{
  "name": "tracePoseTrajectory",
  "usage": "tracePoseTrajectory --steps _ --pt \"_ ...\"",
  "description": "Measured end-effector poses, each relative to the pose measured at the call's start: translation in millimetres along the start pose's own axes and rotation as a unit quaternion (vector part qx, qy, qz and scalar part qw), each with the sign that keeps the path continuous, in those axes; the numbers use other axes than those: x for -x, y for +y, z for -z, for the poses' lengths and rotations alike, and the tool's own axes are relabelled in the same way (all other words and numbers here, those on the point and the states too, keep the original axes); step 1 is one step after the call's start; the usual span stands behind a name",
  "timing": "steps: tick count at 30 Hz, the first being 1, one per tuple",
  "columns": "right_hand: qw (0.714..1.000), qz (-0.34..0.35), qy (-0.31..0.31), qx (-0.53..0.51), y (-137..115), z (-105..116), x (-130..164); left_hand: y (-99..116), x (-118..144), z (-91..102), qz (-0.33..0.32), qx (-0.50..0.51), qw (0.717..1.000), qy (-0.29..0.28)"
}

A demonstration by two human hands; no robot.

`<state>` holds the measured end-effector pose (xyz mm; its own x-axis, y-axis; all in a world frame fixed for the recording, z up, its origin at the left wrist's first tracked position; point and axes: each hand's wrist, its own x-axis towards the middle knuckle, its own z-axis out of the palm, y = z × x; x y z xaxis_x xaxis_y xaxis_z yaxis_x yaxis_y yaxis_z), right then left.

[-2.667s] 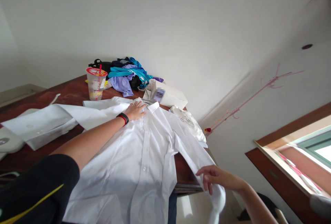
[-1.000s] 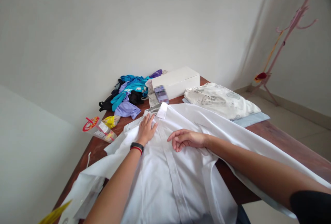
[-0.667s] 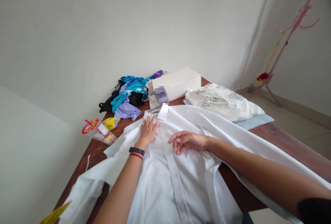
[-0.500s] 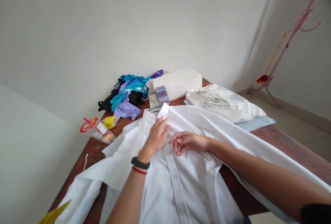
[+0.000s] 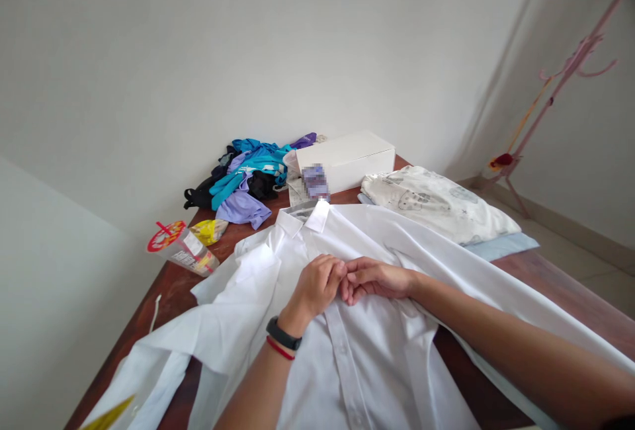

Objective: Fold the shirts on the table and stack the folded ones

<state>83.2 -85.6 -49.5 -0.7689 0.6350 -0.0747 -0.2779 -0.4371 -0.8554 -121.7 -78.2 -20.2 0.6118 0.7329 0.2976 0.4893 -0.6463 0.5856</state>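
A white long-sleeved button-up shirt [image 5: 317, 364] lies spread front up, its collar at the far end and its sleeves out to both sides. Over the upper front, along the button strip, my hands meet. My left hand [image 5: 320, 284], with a black band at its wrist, has its fingers curled in against the fingertips of my right hand [image 5: 374, 279]. The right fingers are bent and closed too. Whatever lies between the fingertips is hidden; the shirt front is directly beneath them.
Behind the collar stands a white box [image 5: 347, 159]. Left of it are a pile of clothes [image 5: 253, 175], a yellow packet [image 5: 209, 231] and a tilted plastic cup [image 5: 186, 248]. Folded patterned cloth [image 5: 436, 205] lies right on the brown table [image 5: 560, 284]. A pink coat stand [image 5: 560, 92] is beyond.
My left hand has left the collar, come toward me and curled its fingers against my right hand. The right hand has stayed nearly in place. The collar's right flap now lies lower.
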Motion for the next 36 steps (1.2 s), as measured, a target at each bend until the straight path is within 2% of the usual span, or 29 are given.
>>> tracePoseTrajectory --steps 25,30,36 --pt "1.000 -0.001 0.023 0.022 1 0 1 8 1 -11.4 0.016 0.018 1.000 0.020" --pt "0.999 0.006 0.044 0.018 3 -1 -1 6 1 -11.9 0.016 0.033 0.999 0.014" --pt "0.994 -0.008 0.090 0.057 3 -5 -6 -7 2 -18.6 0.027 0.028 0.998 0.039"
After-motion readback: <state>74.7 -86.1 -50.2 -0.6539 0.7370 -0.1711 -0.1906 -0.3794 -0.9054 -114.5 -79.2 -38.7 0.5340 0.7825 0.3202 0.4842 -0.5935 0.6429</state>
